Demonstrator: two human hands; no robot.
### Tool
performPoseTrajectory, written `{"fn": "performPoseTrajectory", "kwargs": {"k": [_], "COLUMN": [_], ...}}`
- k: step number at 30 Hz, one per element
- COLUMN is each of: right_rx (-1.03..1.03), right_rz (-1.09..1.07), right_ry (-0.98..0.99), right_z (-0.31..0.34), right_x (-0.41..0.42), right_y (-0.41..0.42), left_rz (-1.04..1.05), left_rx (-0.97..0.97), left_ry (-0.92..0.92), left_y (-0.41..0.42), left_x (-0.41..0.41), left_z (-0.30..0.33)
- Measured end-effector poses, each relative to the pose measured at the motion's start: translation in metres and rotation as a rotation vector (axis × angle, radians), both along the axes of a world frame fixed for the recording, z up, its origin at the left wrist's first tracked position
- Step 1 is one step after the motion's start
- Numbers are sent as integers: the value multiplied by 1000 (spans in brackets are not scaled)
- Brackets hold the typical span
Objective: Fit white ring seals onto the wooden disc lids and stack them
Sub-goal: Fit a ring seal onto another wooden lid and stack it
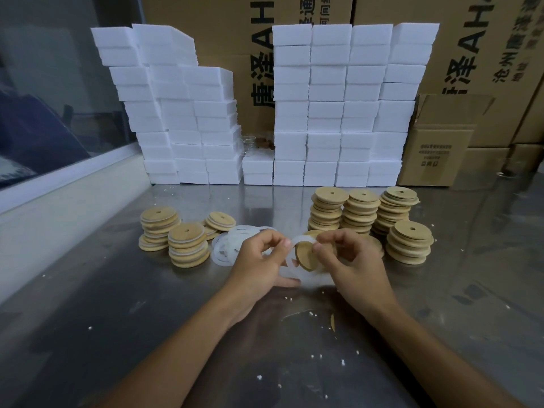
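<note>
One head-worn view looks forward and down, close over the steel table (117, 304).

Two bare arms come up from the bottom of the picture. No sleeves cover them. The left hand (259, 257) and the right hand (350, 257) are bare too, with short nails on the fingers (287, 243).

Both bare forearms reach forward and converge mid-frame. Left hand (259, 257) has curled fingers, thumb and forefinger pinching. Right hand (350, 257) mirrors it, fingertips pinched, knuckles up, wrists slightly bent inward.
</note>
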State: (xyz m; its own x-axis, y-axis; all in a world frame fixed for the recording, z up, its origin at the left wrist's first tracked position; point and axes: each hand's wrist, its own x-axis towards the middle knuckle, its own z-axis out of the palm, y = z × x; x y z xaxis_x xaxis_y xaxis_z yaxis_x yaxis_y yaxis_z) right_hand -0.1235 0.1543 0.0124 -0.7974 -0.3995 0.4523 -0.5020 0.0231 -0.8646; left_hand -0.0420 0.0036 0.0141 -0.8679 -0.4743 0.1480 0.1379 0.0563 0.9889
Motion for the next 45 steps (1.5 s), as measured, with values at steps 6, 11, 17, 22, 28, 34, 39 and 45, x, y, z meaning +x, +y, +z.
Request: {"fn": "performPoseTrajectory", "kwargs": {"k": [6,11,17,22,28,34,39,45], "right_rx": [-15,-18,-46,-103,-107,-78,-57,-93], "right_rz": [35,33,32,90,117,129,166,218], "right_ry": [-18,-13,7,-58,-131,-236,-309,-390], "right_z": [1,-1,-1,-1,-1,0,3,7], "right_x": [2,6,6,6,3,3,2,0], "right_y": [-1,-5,-5,-7,-5,-5,-1,1], "left_rz": [73,25,48,124,146,170,110,77], "left_rx": [-13,103,47,12,-41,5,153,319], "left_ry": [-52,2,53,92,88,27,-9,2], "left_y": [5,11,12,9,7,3,1,-2], "left_x": [-4,-4,-1,-1,0,3,5,8], "left_z": [-3,0,-2,-1,2,2,6,9]}}
